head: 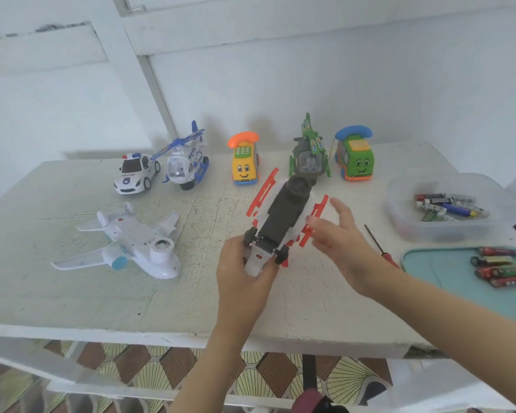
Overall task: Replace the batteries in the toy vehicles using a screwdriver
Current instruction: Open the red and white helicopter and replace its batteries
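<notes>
The white table [72, 293] carries everything. Toward its left edge a white plane [125, 239] lies belly up. At the middle, a red-and-white helicopter [283, 216] is held upside down, dark underside to the camera, tilted with its near end lifted off the table.

By the right edge stands a clear tub [405, 228] with loose batteries [450, 205] inside. Nearer, at the right front corner, a teal lid [435, 272] has four more cells [501, 266] lying on it.

Along the far edge five toys stand upright: police car [134, 174], blue helicopter [185, 162], yellow phone car [245, 162], green helicopter [309, 156], green phone car [355, 156].

The left hand [245, 272] grips the held helicopter's near end, fingers curled round it. The right hand [340, 234] is spread with straight fingers just beside the red skid, holding nothing.

The screwdriver [382, 245] lies on the table between the right hand and the lid, not picked up.

Judging by this, the held toy is only being positioned: its underside looks closed and no screw work has begun. Whether the plane is finished I cannot tell. The upright row looks still to do, so most of the task seems left.
</notes>
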The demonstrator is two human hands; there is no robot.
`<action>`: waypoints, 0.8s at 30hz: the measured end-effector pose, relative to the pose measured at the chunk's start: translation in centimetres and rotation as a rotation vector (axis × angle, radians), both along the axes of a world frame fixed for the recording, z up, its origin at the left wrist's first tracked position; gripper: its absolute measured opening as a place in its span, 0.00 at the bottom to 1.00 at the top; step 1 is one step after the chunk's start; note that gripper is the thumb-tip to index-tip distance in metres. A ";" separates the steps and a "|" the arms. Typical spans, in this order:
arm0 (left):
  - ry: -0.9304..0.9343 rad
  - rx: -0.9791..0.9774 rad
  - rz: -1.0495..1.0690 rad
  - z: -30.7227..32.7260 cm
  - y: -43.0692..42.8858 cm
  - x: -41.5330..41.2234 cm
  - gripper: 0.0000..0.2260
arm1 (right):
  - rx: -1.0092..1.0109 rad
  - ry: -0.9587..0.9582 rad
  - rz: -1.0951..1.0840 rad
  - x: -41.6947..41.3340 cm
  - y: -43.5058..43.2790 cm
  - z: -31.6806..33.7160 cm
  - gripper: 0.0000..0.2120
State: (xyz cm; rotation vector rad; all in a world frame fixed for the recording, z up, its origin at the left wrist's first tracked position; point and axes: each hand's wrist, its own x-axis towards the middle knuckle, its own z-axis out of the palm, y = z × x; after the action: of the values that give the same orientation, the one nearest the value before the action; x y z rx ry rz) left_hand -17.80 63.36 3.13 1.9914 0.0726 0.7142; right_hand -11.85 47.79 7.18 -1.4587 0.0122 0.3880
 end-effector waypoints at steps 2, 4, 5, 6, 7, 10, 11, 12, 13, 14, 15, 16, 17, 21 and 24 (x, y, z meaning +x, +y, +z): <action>-0.024 -0.015 0.003 -0.3 -0.8 -0.1 0.18 | 0.111 0.100 0.091 0.3 0.7 0.3 0.46; -0.063 -0.001 0.002 -0.7 -1.2 -0.1 0.23 | 0.133 0.061 0.125 0.6 1.3 0.7 0.36; -0.077 -0.006 0.001 -0.8 -1.2 -0.1 0.24 | 0.120 0.015 0.129 0.8 1.4 1.0 0.29; -0.081 -0.025 -0.006 -0.8 -1.2 -0.1 0.23 | 0.112 -0.033 0.130 1.0 1.4 1.3 0.22; -0.081 -0.038 -0.011 -0.8 -1.1 0.0 0.22 | 0.111 -0.072 0.132 1.2 1.3 1.7 0.17; -0.135 0.006 -0.023 -0.4 -0.5 0.3 0.23 | 0.137 -0.125 0.137 1.5 1.2 2.3 0.11; -0.164 0.051 -0.020 -0.3 -0.3 0.4 0.23 | 0.135 -0.127 0.122 1.5 1.3 2.3 0.12; -0.190 0.105 -0.012 -0.3 -0.2 0.6 0.21 | 0.127 -0.126 0.104 1.6 1.4 2.2 0.13; -0.204 0.145 0.002 -0.4 0.0 0.9 0.21 | 0.119 -0.118 0.083 1.6 1.5 2.0 0.16; -0.203 0.158 0.018 -0.5 0.1 1.1 0.21 | 0.118 -0.102 0.067 1.7 1.6 1.8 0.19; -0.191 0.151 0.035 -0.8 0.2 1.3 0.22 | 0.121 -0.078 0.050 1.7 1.7 1.5 0.22; -0.181 0.137 0.052 -1.0 0.3 1.6 0.23 | 0.127 -0.051 0.036 1.8 1.7 1.3 0.24; -0.177 0.119 0.059 -1.3 0.3 1.9 0.23 | 0.132 -0.018 0.023 1.9 1.7 1.0 0.24; -0.169 0.052 0.023 -1.9 0.5 3.2 0.22 | 0.045 0.087 0.075 2.7 0.3 0.3 0.19; -0.159 0.042 -0.007 -2.3 0.4 3.9 0.22 | -0.307 -0.016 0.181 3.2 -1.8 0.7 0.16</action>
State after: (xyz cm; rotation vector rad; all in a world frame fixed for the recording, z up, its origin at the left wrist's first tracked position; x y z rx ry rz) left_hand -13.86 63.73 0.85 1.9660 -0.0443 0.8736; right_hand -8.66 46.01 7.91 -1.7722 -0.0769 0.5399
